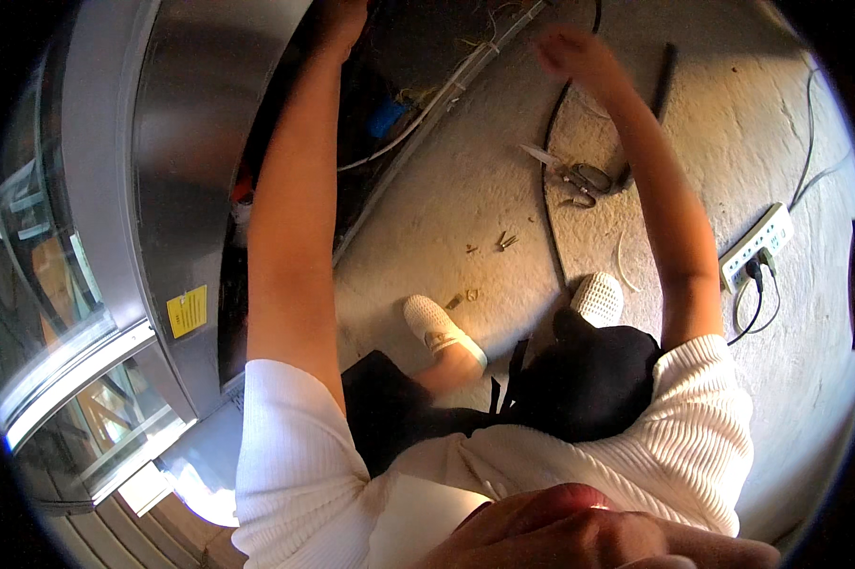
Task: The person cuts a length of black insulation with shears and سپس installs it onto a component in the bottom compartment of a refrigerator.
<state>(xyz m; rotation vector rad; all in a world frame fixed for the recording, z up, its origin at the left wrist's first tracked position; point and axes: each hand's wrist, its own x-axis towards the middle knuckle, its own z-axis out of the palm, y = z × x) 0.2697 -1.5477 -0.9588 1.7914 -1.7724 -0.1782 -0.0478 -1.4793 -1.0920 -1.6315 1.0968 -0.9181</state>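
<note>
My left arm reaches up along the open base of a metal appliance [195, 123]. My left hand [340, 27] is at the top edge of the view, by the dark opening, and its fingers are mostly cut off. Right of it, my right hand [572, 55] hangs over the floor near the frame's bottom rail [465, 78]. It is smeared by motion, so I cannot make out anything in it. Inside the dark opening lie a blue cylindrical piece [385, 119] and a white cable [375, 155]. Scissors with dark handles [589, 178] lie on the floor below my right hand.
A black cord [547, 213] runs across the concrete floor past my shoes. Several small screws [506, 241] lie ahead of my left shoe [432, 318]. To the right is a white power strip [757, 245] with a black plug in it. A dark tube [666, 81] lies behind my right forearm.
</note>
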